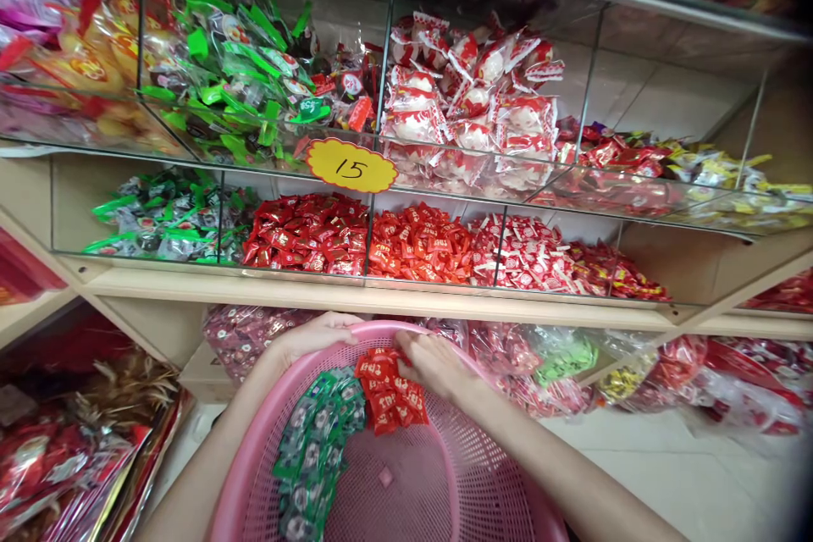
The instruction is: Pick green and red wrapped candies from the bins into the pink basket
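A pink plastic basket with perforated walls tilts toward me below the shelves. My left hand is closed over its far rim, with the fingertips partly hidden. Inside the basket, my right hand has its fingers curled against a bunch of red-wrapped candies by the far wall. Beside them, green-wrapped candies lie in a long pile along the left side. A small pink diamond shape shows on the basket's bottom.
Glass-fronted shelf bins hold red candies, green packets and larger red-and-white packets. A yellow price tag reads 15. Bagged goods sit under the wooden ledge. Red packages stand at left.
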Demonstrator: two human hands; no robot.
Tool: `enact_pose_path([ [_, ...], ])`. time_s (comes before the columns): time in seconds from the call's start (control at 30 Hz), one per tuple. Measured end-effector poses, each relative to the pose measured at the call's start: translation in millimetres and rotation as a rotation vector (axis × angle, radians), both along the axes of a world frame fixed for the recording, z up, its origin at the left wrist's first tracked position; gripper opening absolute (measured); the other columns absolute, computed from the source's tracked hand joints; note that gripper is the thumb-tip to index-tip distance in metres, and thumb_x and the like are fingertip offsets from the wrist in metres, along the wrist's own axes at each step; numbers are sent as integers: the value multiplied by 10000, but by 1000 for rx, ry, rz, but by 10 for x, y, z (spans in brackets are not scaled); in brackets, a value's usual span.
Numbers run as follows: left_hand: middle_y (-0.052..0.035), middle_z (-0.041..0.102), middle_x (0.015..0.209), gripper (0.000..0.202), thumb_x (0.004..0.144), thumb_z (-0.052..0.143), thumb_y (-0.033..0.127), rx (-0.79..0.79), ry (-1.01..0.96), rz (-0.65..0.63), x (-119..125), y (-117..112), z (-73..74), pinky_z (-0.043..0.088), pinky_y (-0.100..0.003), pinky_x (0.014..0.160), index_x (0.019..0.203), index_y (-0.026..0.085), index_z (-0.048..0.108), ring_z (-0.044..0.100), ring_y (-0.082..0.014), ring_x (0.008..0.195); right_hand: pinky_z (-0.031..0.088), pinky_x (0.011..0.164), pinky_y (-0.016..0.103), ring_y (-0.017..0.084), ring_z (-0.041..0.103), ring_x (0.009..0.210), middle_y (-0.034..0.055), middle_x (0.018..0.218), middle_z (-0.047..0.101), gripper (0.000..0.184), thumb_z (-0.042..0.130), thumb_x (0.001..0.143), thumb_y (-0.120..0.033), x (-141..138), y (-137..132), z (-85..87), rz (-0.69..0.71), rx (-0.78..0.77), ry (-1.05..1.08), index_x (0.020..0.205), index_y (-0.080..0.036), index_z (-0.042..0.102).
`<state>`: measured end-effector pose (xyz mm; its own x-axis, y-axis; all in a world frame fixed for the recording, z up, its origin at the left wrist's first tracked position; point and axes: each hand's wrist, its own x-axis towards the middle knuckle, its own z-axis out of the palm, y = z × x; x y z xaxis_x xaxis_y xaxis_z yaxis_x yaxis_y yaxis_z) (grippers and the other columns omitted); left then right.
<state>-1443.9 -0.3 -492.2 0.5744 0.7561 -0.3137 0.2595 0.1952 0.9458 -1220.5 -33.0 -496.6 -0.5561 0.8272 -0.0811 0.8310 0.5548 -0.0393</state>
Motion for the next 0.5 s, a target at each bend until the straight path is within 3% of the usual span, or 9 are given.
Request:
enact_pose_path([
  [0.13,-15,684,889,402,658,587,224,5,-12,1,-13,8,-19,421,-199,631,1049,146,633,578,-121,707,324,555,266,176,591,696,77,857,640,256,427,834,-255,28,-96,23,-5,26,5,1070,-155,442],
  [0.3,0,687,835,379,652,594,224,3,-8,4,7,-3,20,423,-205,651,1021,157,647,568,-111,681,303,526,245,167,601,644,64,809,654,174,433,850,-327,15,-416,90,3,37,54,905,-177,502],
  [0.5,0,688,833,372,644,604,226,-25,-22,16,33,-26,62,417,-207,658,1006,157,654,566,-111,684,403,553,291,253,642,709,116,735,667,412,413,846,-497,-181,-746,-82,-13,-119,-91,802,-139,613],
])
